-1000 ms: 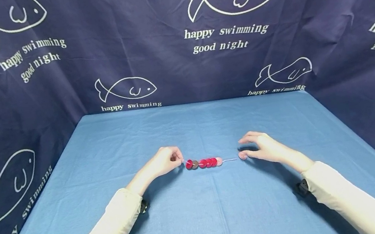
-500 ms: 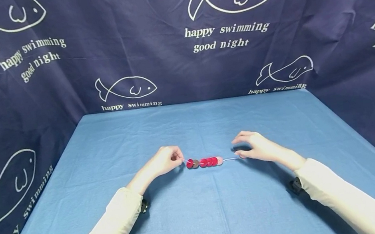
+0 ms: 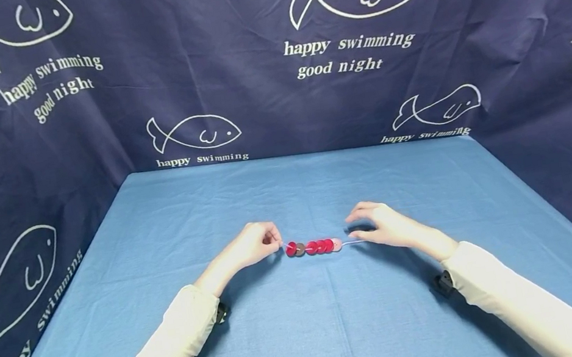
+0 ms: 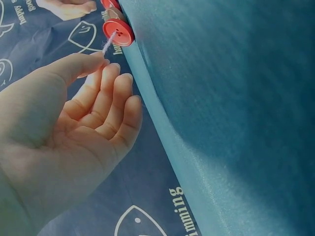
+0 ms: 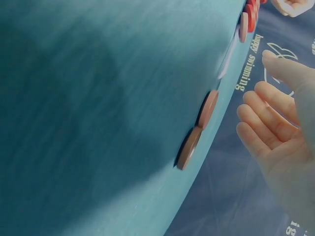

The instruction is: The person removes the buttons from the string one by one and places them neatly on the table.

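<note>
My left hand (image 3: 253, 245) pinches the end of a pale string (image 4: 109, 44) between thumb and forefinger. Strung on it is a row of buttons: a red button (image 3: 291, 249) nearest that hand, a brown button (image 3: 299, 249), several overlapping red buttons (image 3: 321, 246), and a pink button (image 3: 336, 245). The string's free end (image 5: 226, 64) lies on the table past the pink one. My right hand (image 3: 390, 226) hovers over that end, fingers loosely bent and holding nothing. Beneath it lie a loose pinkish button (image 5: 209, 109) and a brown one (image 5: 189, 149), both hidden in the head view.
A blue cloth (image 3: 307, 323) covers the table. Dark blue curtains (image 3: 256, 53) printed with fish and lettering stand behind it and at both sides. A black wrist camera (image 3: 444, 282) sits under the right sleeve, another (image 3: 221, 313) under the left.
My right hand has moved left along the string toward the buttons, and the loose pink button is now covered by it in the head view. My left hand stays nearly still, still pinching the string.
</note>
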{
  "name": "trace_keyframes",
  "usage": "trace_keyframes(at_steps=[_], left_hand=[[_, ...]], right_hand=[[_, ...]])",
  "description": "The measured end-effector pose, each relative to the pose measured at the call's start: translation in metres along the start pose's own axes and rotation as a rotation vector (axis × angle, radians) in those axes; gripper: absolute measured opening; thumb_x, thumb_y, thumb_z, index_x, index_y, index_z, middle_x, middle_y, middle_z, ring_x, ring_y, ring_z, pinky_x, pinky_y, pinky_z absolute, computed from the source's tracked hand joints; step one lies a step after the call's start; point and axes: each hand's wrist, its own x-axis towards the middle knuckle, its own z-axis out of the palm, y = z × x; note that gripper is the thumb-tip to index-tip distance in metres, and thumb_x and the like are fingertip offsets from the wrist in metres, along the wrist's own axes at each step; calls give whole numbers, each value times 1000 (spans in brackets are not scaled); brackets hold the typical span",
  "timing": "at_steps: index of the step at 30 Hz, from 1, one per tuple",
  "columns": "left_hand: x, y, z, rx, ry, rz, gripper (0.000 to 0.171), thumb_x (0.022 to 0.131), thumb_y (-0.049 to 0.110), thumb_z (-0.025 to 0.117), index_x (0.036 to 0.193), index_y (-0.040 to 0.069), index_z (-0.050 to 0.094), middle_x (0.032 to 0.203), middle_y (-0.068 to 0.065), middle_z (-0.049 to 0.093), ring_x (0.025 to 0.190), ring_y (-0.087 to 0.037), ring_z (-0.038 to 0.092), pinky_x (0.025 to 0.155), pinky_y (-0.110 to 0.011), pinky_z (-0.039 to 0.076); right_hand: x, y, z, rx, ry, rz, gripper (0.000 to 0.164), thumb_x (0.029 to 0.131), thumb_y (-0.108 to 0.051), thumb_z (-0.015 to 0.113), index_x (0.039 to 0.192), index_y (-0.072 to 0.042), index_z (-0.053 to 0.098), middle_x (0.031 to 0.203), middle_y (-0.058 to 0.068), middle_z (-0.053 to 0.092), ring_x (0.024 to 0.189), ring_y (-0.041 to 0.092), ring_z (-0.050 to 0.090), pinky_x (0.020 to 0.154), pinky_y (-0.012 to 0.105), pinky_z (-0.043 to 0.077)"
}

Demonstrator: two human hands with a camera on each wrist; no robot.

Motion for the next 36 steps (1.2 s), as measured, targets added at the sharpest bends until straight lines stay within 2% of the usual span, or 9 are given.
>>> trace_keyframes(at_steps=[18,26,36], left_hand=[[-1,2,-1,7,-2,9,4,84,10,64,80,11,63,67,5,61,60,-2,50,62,-19,43],[0,-1,0,12,7,23,6,84,9,64,79,10,62,66,5,60,59,-2,50,62,-19,43],[-1,2,-2,3,4,4,6,84,11,65,79,11,63,65,6,61,59,-2,50,62,-19,43]], right_hand=[[12,-7,13,13,-14,-73,26,81,-13,71,103,0,68,98,10,65,94,23,62,84,40,50],[16,-13,14,43,-45,-64,27,80,-14,71,104,-2,68,98,9,65,94,21,61,85,38,49],[17,-13,19,35,-50,-70,27,79,-18,73,101,-3,69,96,8,64,92,21,61,84,37,49]])
